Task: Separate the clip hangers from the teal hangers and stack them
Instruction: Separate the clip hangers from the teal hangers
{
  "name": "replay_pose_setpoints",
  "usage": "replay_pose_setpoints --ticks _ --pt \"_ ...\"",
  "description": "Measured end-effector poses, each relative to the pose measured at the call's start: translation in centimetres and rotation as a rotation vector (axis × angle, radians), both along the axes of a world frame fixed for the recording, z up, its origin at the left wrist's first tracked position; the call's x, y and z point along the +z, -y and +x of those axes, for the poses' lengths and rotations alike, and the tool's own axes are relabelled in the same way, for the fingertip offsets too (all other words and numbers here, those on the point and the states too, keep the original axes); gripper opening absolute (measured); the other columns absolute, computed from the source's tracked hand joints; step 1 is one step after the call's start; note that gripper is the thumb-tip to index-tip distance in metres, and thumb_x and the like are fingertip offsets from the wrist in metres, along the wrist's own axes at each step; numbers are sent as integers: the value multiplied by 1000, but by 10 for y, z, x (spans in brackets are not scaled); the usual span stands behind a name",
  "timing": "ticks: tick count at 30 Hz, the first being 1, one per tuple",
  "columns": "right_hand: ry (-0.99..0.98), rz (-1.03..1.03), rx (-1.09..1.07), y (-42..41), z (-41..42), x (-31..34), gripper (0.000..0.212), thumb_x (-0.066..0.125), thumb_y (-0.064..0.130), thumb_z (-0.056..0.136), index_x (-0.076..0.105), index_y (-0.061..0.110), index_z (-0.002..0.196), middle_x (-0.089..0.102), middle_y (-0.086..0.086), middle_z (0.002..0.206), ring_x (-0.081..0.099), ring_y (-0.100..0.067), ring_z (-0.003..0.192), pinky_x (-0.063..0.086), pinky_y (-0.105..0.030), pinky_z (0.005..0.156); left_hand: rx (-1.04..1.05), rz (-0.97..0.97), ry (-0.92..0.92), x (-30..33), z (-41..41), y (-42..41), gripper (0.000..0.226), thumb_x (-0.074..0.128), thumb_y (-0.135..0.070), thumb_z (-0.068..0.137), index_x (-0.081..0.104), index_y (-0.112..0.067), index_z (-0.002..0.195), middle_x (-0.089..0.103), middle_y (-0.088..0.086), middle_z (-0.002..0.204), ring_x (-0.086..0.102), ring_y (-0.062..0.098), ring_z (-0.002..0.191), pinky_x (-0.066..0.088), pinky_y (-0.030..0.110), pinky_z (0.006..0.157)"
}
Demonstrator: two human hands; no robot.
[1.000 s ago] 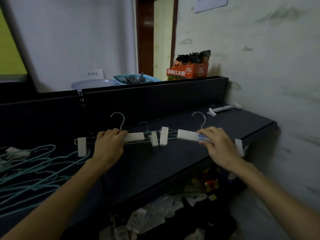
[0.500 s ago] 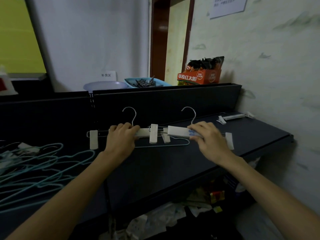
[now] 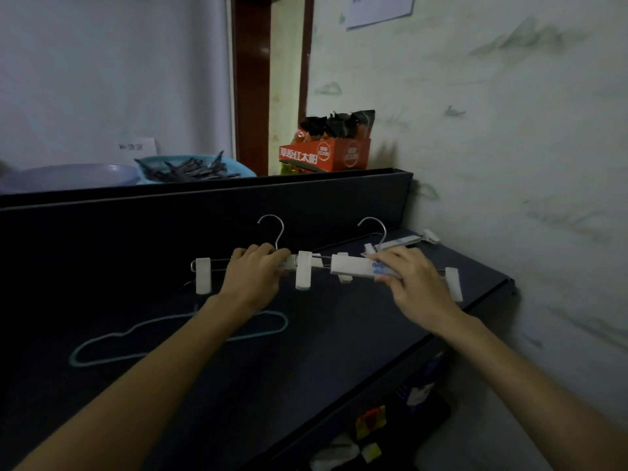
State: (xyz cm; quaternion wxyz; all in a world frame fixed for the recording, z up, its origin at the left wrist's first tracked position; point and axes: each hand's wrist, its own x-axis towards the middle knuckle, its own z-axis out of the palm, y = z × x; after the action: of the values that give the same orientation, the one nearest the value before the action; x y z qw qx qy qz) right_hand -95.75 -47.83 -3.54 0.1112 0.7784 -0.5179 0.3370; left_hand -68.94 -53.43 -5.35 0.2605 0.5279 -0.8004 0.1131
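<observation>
While each hand grips one clip hanger, left hand (image 3: 251,277) and right hand (image 3: 413,283), both bars run nine-to-three, overlapping mid-span above the surface (image 3: 339,334).

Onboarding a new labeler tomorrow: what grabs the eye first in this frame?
Centre frame, the left hand and right hand each grip a white clip hanger, the left clip hanger and the right clip hanger, held end to end above the dark shelf. Below the left forearm a single teal hanger lies flat on that shelf. Behind, an orange snack box sits on the upper ledge.
</observation>
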Motion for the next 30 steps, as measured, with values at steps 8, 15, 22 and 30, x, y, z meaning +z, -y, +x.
replay_pose_setpoints --ticks 8,15,22,30 --pt "19 36 -83 44 -98 -13 34 65 11 84 62 11 118 61 -3 107 51 -23 97 47 -45 80 -102 35 36 -2 -105 61 40 51 -30 93 49 -25 132 57 2 119 53 24 106 33 36 89" --pt "41 50 -27 89 -175 -20 34 65 11 84 62 11 119 61 -3 110 52 -22 100 47 -42 84 -55 83 40 -13 -177 88 44 53 -27 92 46 -25 135 55 1 122 51 21 109 32 36 96" --pt "22 78 39 118 -263 -21 34 64 12 86 62 13 119 61 -1 110 47 -14 98 43 -33 84 22 120 26 -19 -257 98 43 50 -29 93 46 -24 135 55 1 128 47 22 117 28 37 99" --pt "29 129 91 145 -327 -37 34 62 13 87 61 15 121 59 1 112 39 -3 100 36 -23 85 60 163 48 -30 -325 120 45 48 -28 93 42 -26 138 53 -1 132 44 20 120 28 36 102"
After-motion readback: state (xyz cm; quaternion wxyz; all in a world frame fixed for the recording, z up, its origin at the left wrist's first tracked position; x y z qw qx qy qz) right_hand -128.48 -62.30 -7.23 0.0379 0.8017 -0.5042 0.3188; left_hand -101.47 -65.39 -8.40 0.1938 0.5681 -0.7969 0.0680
